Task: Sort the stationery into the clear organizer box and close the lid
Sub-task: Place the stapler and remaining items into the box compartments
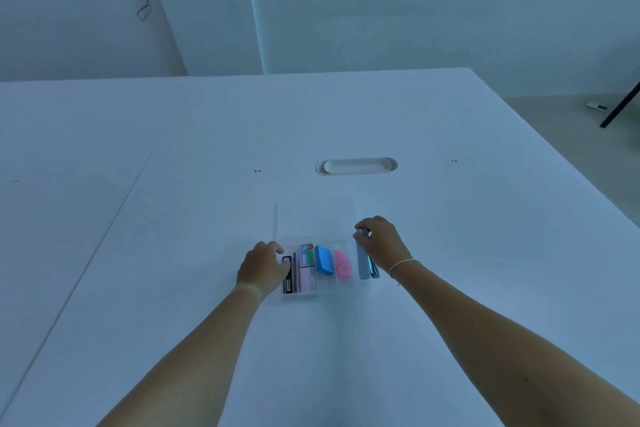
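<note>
A clear organizer box (320, 292) sits on the white table, its clear lid (315, 220) open and lying flat behind it. Its compartments hold a black item with a pen (290, 276), small boxes (307, 255), a blue eraser (325, 260) and a pink correction tape (343, 264). My left hand (263, 267) rests on the box's left end, fingers curled against it. My right hand (379, 239) grips a grey-blue stapler (365, 263) at the box's right end, the stapler lying lengthwise at the rightmost compartment.
An oval cable grommet (356, 166) is set into the table (173, 218) behind the box. A seam runs along the table on the left. Off the table's right edge, a black stand leg (621, 104) and a small marker (596, 106) lie on the floor.
</note>
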`<state>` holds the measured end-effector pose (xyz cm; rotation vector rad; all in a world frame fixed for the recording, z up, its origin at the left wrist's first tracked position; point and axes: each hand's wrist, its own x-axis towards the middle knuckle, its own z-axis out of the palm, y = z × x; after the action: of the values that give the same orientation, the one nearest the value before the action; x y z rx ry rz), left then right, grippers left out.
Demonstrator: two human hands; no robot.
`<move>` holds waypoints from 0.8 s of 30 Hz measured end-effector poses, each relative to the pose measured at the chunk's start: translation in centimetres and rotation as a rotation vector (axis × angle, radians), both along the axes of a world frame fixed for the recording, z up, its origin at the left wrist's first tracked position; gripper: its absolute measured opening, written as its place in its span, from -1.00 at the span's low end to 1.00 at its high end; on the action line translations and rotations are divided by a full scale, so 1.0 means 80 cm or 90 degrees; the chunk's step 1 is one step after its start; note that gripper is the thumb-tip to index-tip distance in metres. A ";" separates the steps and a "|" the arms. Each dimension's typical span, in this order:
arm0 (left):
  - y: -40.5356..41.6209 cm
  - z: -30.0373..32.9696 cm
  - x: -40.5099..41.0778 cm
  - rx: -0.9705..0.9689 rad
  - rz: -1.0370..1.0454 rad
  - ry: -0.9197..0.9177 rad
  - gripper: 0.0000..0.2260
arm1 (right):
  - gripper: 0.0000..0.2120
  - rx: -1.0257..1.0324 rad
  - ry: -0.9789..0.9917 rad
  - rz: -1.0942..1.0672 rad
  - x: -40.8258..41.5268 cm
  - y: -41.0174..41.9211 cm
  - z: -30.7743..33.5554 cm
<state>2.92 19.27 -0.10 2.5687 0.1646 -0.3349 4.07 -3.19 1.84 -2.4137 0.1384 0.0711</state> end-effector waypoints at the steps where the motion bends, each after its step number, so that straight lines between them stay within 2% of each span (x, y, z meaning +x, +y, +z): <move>1: 0.000 -0.001 0.000 0.005 -0.001 0.005 -0.69 | -0.76 -0.007 0.001 0.003 0.004 0.002 -0.002; 12: -0.001 -0.013 0.008 0.060 -0.060 0.080 -0.52 | -0.75 -0.081 0.058 0.015 0.025 0.016 -0.028; 24: -0.001 -0.016 0.014 0.035 -0.052 0.091 -0.51 | -0.66 -0.052 0.147 0.030 0.027 0.013 -0.027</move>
<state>4.03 19.16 -1.35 2.6109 0.1224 -0.5534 6.21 -2.11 -0.36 -2.4836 0.1938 0.3720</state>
